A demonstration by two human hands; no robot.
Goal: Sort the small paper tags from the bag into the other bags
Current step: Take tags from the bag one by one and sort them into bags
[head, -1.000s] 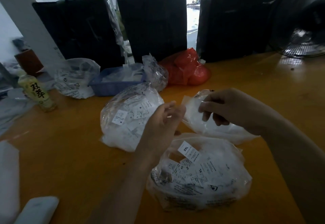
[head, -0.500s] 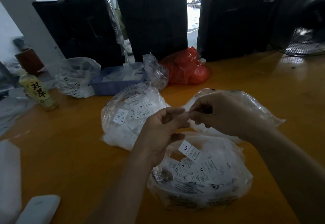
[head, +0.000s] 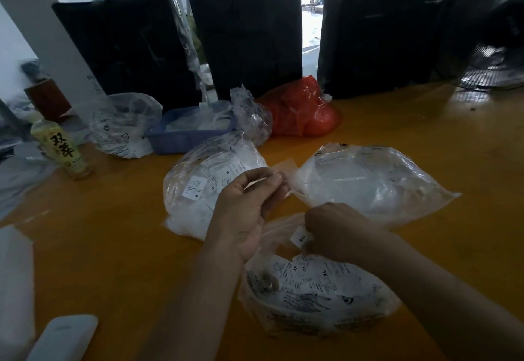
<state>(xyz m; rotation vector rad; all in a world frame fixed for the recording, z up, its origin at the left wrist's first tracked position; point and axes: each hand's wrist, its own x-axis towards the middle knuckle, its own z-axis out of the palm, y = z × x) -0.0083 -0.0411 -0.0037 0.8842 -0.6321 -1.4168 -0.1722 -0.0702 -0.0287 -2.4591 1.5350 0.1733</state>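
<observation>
Three clear plastic bags lie on the orange table. The near bag (head: 312, 298) is full of small white paper tags printed with sizes. A second bag (head: 209, 179) of tags sits left of centre. The third bag (head: 374, 182), on the right, looks almost empty. My left hand (head: 249, 204) pinches the mouth flap of that right bag. My right hand (head: 337, 233) is lower, its fingers curled at the mouth of the near bag beside a tag marked XXL (head: 300, 237); whether it grips that tag is hidden.
Behind stand a blue tray (head: 181, 139), a crumpled clear bag (head: 122, 125), a red bag (head: 300, 111), a drink bottle (head: 63, 148) and big black wrapped bundles (head: 246, 28). A fan (head: 493, 60) is at the far right. A white device (head: 62, 338) lies at the near left.
My right hand let go of the right bag's mouth and dropped to the near bag of tags. My left hand now holds the right bag's flap, and that bag lies spread out.
</observation>
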